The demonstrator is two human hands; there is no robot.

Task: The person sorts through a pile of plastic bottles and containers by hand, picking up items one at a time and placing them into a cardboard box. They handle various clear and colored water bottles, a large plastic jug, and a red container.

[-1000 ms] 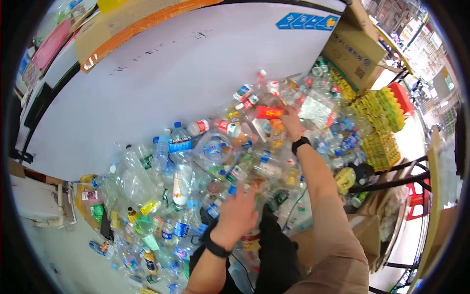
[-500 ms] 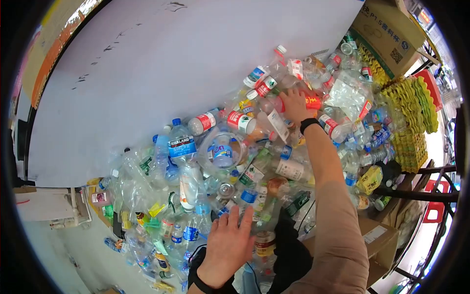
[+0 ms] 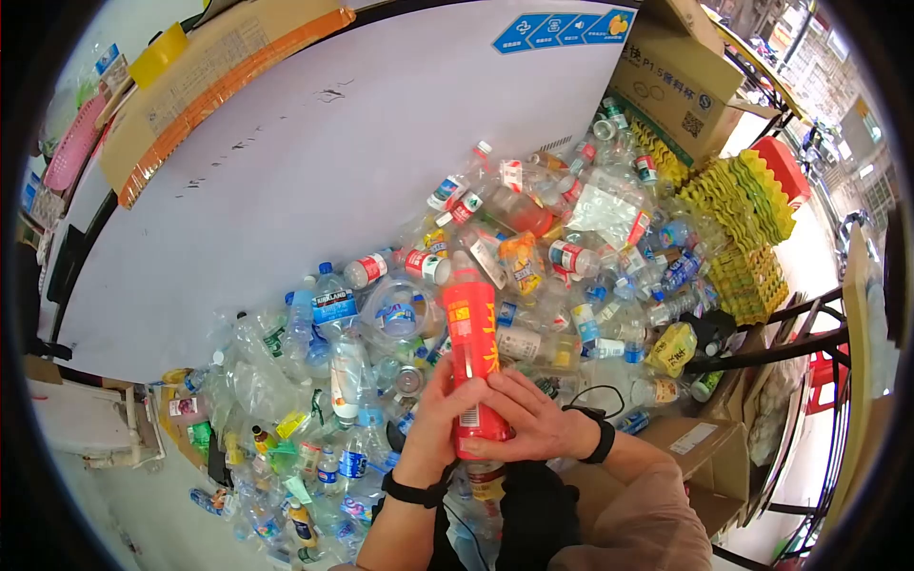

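The right hand is wrapped around the bottom half of a red bottle, with its fingers curled across the front. The left hand is closed on the same bottle from the other side, thumb and fingers pressed on it. Both hands grip low, so the bottle stands up tall with its top pointing to the upper part of the frame. Held like this, the yellow writing on the label faces the person.

The red bottle sits in the lower middle of the frame, lifted above a big pile of bottles. The pile is mostly clear plastic ones, all tumbled on their sides, some squashed flat. It leans against a white board that fills the upper left, so the board seems to stop the bottles from rolling away. A cardboard box stands at the upper right. Yellow trays are stacked just below it. A black band is on each wrist.
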